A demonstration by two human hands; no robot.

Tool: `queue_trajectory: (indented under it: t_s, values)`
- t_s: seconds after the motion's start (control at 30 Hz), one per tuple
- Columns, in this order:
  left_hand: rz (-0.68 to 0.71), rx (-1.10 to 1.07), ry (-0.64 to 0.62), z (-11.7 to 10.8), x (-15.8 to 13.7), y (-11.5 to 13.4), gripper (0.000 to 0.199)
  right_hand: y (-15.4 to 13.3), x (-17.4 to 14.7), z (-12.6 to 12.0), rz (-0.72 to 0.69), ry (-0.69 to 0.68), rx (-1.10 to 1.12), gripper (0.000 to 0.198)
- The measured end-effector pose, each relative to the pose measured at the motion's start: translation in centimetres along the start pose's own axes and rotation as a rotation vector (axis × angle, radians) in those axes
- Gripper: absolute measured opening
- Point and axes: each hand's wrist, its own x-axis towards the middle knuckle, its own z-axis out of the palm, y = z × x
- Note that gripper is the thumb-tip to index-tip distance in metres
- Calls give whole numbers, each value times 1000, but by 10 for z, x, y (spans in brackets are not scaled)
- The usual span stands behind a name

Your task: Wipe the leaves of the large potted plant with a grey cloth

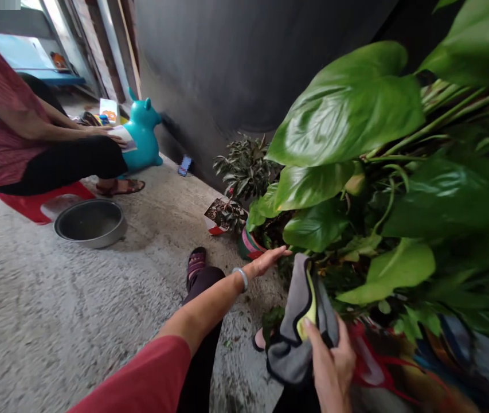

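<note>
My right hand (332, 361) grips a folded grey cloth (291, 304) with a yellow side and black edging; the thumb presses on the yellow part. My left hand (268, 262), with a pale bangle (241, 279) on the wrist, reaches forward with its fingers stretched out. Its fingertips are just below a green leaf (315, 226) of a large broad-leaved plant; whether they touch it I cannot tell. A bigger glossy leaf (347, 112) spreads above. Beyond my left hand stands a round green and pink pot (250, 246), partly hidden by leaves.
A grey metal basin (92, 223) sits on the concrete floor (33, 310). Behind it another person (3, 120) sits on a red stool (24, 206), hand on a teal animal-shaped toy (143, 135). A small potted shrub (244, 166) stands near a dark wall (227, 63). Red straps (373, 361) lie at lower right.
</note>
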Motion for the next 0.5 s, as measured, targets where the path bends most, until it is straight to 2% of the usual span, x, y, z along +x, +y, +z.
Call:
queue_trajectory:
  t_s: [0.07, 0.1, 0.2, 0.27, 0.37, 0.43, 0.5]
  values:
    - [-19, -15, -13, 1, 1, -2, 46, -10, 18, 13, -49, 98, 37, 90]
    - [-26, -34, -19, 1, 2, -2, 49, -10, 23, 21, -63, 87, 47, 90]
    - [-38, -110, -41, -1, 2, -1, 56, 8, 19, 33, -21, -111, 16, 82]
    - [-46, -132, -51, -4, 0, 2, 55, 21, 3, 28, 10, -207, -9, 78]
    - [-55, -102, -51, -8, -3, 5, 52, 19, -13, 13, -48, -129, 3, 76]
    - [-42, -84, -61, -9, -6, 5, 53, 4, -8, 11, -123, -25, 18, 79]
    - [-16, -98, -90, -11, -9, 4, 55, -8, 6, 19, -175, 13, 13, 83]
